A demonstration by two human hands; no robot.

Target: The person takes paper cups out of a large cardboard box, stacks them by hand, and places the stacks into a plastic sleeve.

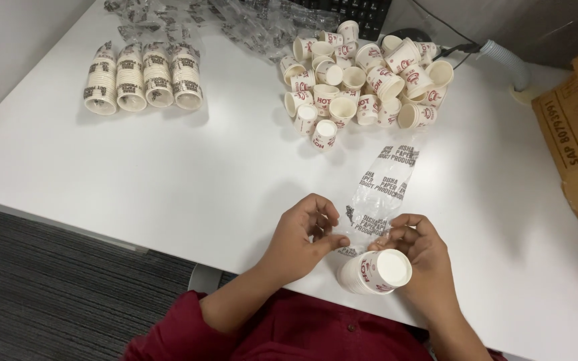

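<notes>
Plastic sleeve (384, 190), clear and printed, lies flat on the white table (168, 174), long axis running away from me toward the loose cup pile (362, 73). My left hand (302, 234) pinches its near open end, fingers curled; my right hand (419, 257) grips a short cup stack (376, 271) lying sideways, bottoms pointing right and away.

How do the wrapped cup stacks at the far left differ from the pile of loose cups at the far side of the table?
The wrapped cup stacks lie in a tidy row of four, side by side; the loose cups sit in a jumbled heap. The stacks are sealed in clear printed plastic sleeves; the loose cups are bare. The stacks are nested; the loose cups are mostly single and point in many directions. Both are small white paper cups.
</notes>
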